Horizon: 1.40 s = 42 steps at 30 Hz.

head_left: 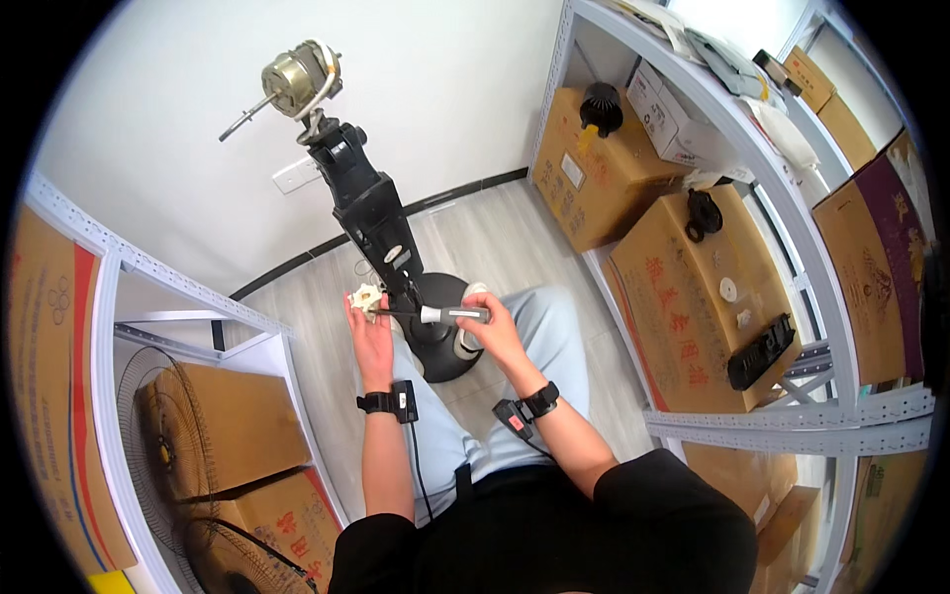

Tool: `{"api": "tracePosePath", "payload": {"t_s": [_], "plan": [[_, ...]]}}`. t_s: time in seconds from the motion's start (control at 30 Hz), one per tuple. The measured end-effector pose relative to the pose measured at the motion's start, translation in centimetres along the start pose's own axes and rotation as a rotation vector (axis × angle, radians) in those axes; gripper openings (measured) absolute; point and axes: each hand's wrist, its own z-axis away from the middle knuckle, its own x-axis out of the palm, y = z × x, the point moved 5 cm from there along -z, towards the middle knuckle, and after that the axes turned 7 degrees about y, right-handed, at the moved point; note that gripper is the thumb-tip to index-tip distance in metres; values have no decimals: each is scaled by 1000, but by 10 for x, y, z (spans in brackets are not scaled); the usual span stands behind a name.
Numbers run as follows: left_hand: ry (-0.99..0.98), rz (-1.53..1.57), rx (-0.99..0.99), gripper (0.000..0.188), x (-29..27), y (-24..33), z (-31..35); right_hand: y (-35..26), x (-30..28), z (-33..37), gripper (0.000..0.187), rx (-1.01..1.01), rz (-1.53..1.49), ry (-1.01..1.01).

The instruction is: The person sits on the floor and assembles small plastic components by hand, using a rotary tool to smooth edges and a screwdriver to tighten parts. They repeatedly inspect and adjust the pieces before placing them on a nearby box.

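Screwdriver gripped in my right hand, over round base, between my knees | axis crosswise, tip left toward white part pinched in my left hand | floor strip reaching right shelf edge

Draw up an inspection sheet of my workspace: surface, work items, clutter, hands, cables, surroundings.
Surface: grey wood-look floor; round black base standing on it.
Work items: cream plastic part; grey-handled screwdriver, tip at the part, engagement unclear; exposed fan motor atop black stand.
Clutter: slatted black housing, white disc and long black panel on cartons at right.
Hands: left hand holds the part; right hand grips the screwdriver.
Cables: black cable from the left wrist unit; pale wires at the motor.
Surroundings: metal shelving; wire fan grille, lower left.
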Motion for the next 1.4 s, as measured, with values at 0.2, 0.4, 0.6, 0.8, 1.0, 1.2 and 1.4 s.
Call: {"api": "tracePosePath", "payload": {"t_s": [0.2,0.4,0.6,0.8,1.0,1.2,1.4], "plan": [[-27,-10,-9,50,-1,-3,-1,-7,7,6,26,212,-244,60],[11,116,-37,48,-6,-3,-3,-15,11,10,18,206,-200,-41],[-14,160,1,40,-11,-6,-8,-15,9,13,19,89,-183,-50],[113,158,-36,33,-1,-1,-2,-19,8,14,19,-30,-111,-70],[51,182,-100,40,-8,2,-3,-21,10,16,19,-14,-48,-139],[102,241,-115,45,-18,1,-7,-12,12,18,17,74,-52,-160],[32,257,-112,43,-11,8,-5,-9,13,18,17,127,-56,-153]]}}
